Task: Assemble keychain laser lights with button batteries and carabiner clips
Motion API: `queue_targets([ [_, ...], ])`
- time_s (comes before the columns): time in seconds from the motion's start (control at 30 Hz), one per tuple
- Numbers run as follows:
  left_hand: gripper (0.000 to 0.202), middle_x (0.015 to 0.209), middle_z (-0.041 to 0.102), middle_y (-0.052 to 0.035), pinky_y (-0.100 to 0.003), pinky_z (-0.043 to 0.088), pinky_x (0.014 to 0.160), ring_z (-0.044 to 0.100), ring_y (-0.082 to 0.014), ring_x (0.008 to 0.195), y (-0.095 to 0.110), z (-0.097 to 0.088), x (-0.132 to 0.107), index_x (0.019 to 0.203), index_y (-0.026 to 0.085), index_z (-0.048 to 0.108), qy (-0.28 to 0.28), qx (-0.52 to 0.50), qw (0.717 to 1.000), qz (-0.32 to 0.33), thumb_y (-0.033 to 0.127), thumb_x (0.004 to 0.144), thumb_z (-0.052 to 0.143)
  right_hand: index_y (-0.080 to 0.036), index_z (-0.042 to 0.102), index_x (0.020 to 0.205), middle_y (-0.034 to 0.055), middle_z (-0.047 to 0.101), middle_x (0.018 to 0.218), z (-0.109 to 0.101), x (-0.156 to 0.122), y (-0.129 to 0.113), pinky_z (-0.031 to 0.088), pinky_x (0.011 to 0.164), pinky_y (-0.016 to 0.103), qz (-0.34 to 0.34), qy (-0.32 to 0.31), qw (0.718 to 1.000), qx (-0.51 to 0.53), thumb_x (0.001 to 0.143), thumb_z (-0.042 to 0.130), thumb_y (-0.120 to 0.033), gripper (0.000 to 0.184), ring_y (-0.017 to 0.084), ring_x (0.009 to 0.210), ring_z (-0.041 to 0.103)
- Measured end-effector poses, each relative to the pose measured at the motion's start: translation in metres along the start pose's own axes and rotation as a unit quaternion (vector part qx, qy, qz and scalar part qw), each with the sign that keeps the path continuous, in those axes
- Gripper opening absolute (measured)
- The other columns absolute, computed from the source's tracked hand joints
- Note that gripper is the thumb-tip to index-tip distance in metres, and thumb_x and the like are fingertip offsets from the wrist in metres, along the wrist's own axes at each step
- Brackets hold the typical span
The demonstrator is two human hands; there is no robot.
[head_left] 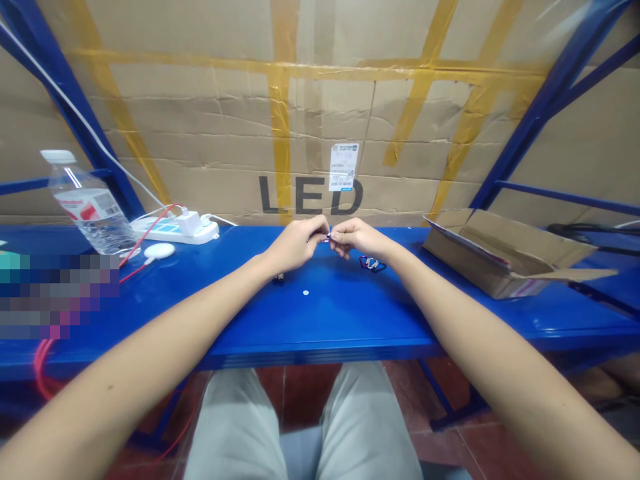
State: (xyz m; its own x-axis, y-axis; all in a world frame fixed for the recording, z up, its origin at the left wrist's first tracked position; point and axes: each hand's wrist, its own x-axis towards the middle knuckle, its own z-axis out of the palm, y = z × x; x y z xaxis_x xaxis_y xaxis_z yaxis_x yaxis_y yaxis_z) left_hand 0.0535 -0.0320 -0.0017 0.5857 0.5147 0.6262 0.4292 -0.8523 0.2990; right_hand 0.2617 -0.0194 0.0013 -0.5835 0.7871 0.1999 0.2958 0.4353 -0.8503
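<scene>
My left hand (299, 244) and my right hand (358, 236) meet above the blue table (320, 327), fingers pinched together. Between their fingertips is a small purplish, shiny piece (327, 238), mostly covered, so its kind is unclear. Just below my right wrist lie several small carabiners (373, 264), blue, silver and dark. A small metallic thing (279, 277) peeks out under my left wrist, partly hidden. Nearer to me on the tabletop is a small white round dot (306, 293).
On the right stands an open cardboard box (480, 257). To the left are a water bottle (90, 200), a white power strip (175, 229) with a plugged-in charger, a white round puck (159, 251) and red cables. A large taped carton (215, 133) fills the back behind the blue frame.
</scene>
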Motion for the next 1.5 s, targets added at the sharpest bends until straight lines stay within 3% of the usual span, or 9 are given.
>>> queue_targets([
  [0.17,0.01,0.092,0.067,-0.0049,-0.031,0.046,0.074,0.062,-0.0175,0.083,-0.004,0.004,0.001,0.097,0.02,0.053,0.008,-0.003,0.999,-0.049,0.012,0.092,0.047,-0.015,0.063,0.073,0.0033,0.062,0.063,-0.019,-0.007,-0.009,0.043,0.057,0.028,0.026,0.016,0.983,-0.182,0.089,0.06,-0.046,0.034,0.014,0.058,0.055],
  [0.23,0.012,0.096,0.068,-0.0066,-0.033,0.047,0.078,0.063,-0.0189,0.088,-0.008,0.005,0.001,0.101,0.02,0.052,0.015,0.002,0.997,-0.073,0.013,0.093,0.047,-0.016,0.061,0.067,0.0035,0.062,0.063,-0.031,-0.009,-0.008,0.039,0.055,0.028,0.075,0.066,0.948,-0.302,0.086,0.063,-0.04,0.03,0.014,0.057,0.053],
  [0.33,0.012,0.102,0.068,-0.0088,-0.037,0.048,0.083,0.063,-0.0217,0.095,-0.015,0.005,0.001,0.103,0.02,0.052,0.015,0.018,0.994,-0.104,0.014,0.093,0.047,-0.016,0.066,0.068,0.006,0.067,0.069,-0.043,-0.011,-0.001,0.038,0.055,0.029,0.196,0.014,0.879,-0.434,0.077,0.07,-0.033,0.019,0.017,0.06,0.056],
  [0.43,0.011,0.104,0.069,-0.0097,-0.039,0.049,0.085,0.064,-0.0234,0.098,-0.019,0.005,0.001,0.102,0.02,0.053,0.01,0.029,0.993,-0.118,0.015,0.093,0.047,-0.016,0.07,0.073,0.007,0.069,0.075,-0.042,-0.011,0.002,0.039,0.057,0.03,0.274,-0.04,0.836,-0.474,0.075,0.071,-0.039,0.023,0.02,0.065,0.061],
  [0.63,0.013,0.103,0.069,-0.0098,-0.041,0.05,0.085,0.064,-0.0244,0.096,-0.017,0.006,0.001,0.102,0.019,0.055,0.007,0.037,0.994,-0.107,0.016,0.093,0.046,-0.014,0.07,0.077,0.0095,0.071,0.079,-0.021,-0.008,-0.009,0.04,0.058,0.03,0.296,-0.07,0.817,-0.489,0.074,0.071,-0.034,0.02,0.021,0.068,0.063],
  [0.87,0.014,0.102,0.069,-0.0089,-0.039,0.049,0.084,0.064,-0.0236,0.095,-0.019,0.007,0.0,0.102,0.019,0.056,0.017,0.033,0.994,-0.104,0.016,0.091,0.047,-0.015,0.065,0.069,0.007,0.068,0.071,-0.006,-0.004,-0.009,0.039,0.053,0.029,0.218,-0.029,0.879,-0.424,0.07,0.068,-0.023,0.009,0.019,0.061,0.06],
  [1.1,0.017,0.096,0.071,-0.0048,-0.033,0.049,0.078,0.065,-0.0201,0.087,-0.015,0.007,0.0,0.1,0.018,0.063,-0.002,-0.02,0.995,-0.094,0.02,0.084,0.059,-0.017,0.053,0.072,0.007,0.067,0.068,0.002,-0.001,-0.006,0.048,0.054,0.027,0.107,0.002,0.987,-0.122,0.085,0.053,-0.023,0.014,0.016,0.057,0.063],
  [1.33,0.015,0.099,0.073,-0.0041,-0.032,0.049,0.083,0.067,-0.0189,0.092,-0.012,0.007,0.0,0.099,0.018,0.066,-0.011,-0.055,0.997,-0.05,0.021,0.087,0.057,-0.019,0.048,0.081,-0.0001,0.057,0.062,0.012,0.002,0.001,0.048,0.049,0.025,0.091,0.01,0.987,0.13,0.085,0.057,-0.019,0.01,0.013,0.052,0.058],
  [1.5,0.013,0.098,0.074,-0.0048,-0.033,0.048,0.081,0.067,-0.0199,0.09,-0.018,0.007,0.0,0.097,0.018,0.067,0.003,-0.029,0.997,-0.072,0.021,0.088,0.057,-0.018,0.052,0.08,-0.0019,0.048,0.065,0.016,0.002,-0.003,0.048,0.052,0.028,0.066,-0.003,0.982,0.178,0.085,0.057,-0.018,0.007,0.011,0.055,0.049],
])
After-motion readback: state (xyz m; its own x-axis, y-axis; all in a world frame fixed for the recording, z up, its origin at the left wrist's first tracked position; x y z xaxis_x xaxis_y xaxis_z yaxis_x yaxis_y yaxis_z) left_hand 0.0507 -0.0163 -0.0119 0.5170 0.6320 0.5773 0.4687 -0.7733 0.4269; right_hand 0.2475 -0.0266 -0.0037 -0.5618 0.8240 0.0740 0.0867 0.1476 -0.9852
